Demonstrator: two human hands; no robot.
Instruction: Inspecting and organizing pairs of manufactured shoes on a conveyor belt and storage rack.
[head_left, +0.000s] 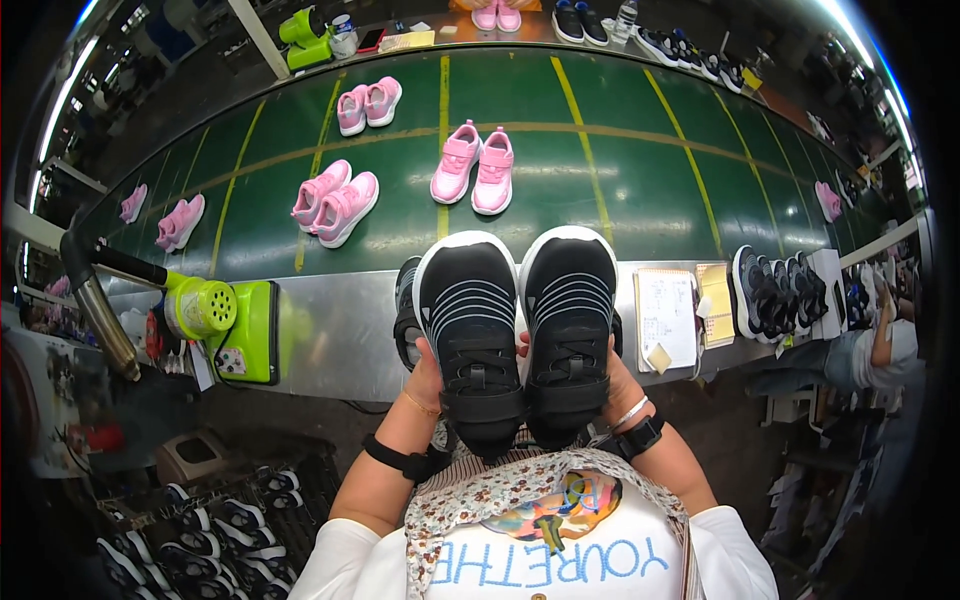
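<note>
Side by side in front of my chest I hold a pair of black sneakers with white soles, toes pointing away. My left hand (427, 377) is closed round the outer side of the left sneaker (468, 325). On the outer side of the right sneaker (570, 320), my right hand (622, 382) is closed too. Most of my fingers are hidden behind the shoes. Thin pale curved lines cross both uppers, and a black strap spans each near the ankle. Partly covered by the held pair, another dark shoe (408, 325) rests on the metal ledge.
Beyond the metal ledge (330, 330) runs a green conveyor (520, 90) carrying pink sneakers (458, 165). At left stands a lime-green hot-air blower (245, 330) with a metal nozzle. A notebook (665, 315) and a row of dark sneakers (770, 295) are at right. Shoe racks (215, 540) stand lower left.
</note>
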